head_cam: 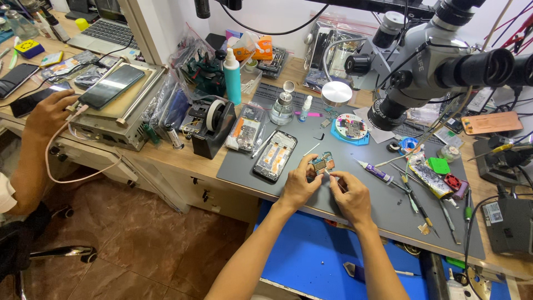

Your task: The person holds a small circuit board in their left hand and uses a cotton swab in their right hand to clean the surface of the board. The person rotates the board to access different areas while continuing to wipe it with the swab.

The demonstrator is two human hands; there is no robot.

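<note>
This is a phone repair workshop. On the right, a stereo microscope (438,61) hangs over a grey work mat (355,189) on the wooden counter (166,158). An opened phone (275,156), tweezers (413,194), glue tubes and solvent bottles lie scattered on it. At far left stands a screen-separator hot plate (119,105) carrying a phone, with more handsets (16,78) beyond.

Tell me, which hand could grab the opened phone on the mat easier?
Probably the left hand: it holds the small circuit board right beside the opened phone. The right hand sits farther away.
</note>
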